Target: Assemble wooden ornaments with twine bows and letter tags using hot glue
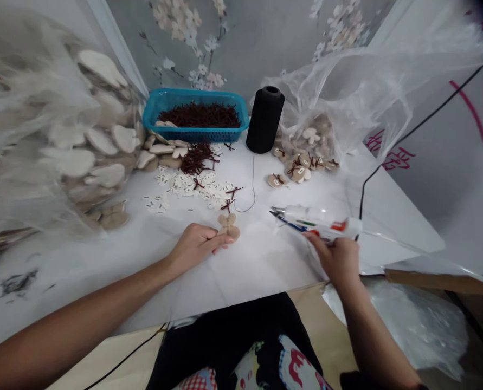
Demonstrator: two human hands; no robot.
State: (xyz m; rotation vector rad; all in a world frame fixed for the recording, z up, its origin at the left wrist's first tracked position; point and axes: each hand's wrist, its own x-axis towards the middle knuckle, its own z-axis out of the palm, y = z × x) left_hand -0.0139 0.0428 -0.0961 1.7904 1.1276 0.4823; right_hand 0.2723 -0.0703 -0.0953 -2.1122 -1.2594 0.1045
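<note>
My left hand (198,244) pinches a beige flower-shaped felt piece (230,223) over the white table (241,271). To the right, my right hand (339,257) is closed at the orange-red handle of blue snips (292,223), whose blades point left. Right beside the snips lies a white glue gun (312,214) with a black cord. Small dark brown bows (227,205) lie just beyond the felt piece, next to scattered small white labels (184,184). A thin dark thread (253,187) curves across the table from a black thread cone (265,119).
A blue basket (196,131) of brown bows stands at the back. Plastic bags of felt pieces (98,135) fill the left; another bag (318,130) stands back right, with finished-looking bow-trimmed pieces (300,168) before it. A black cord (412,130) crosses the right side.
</note>
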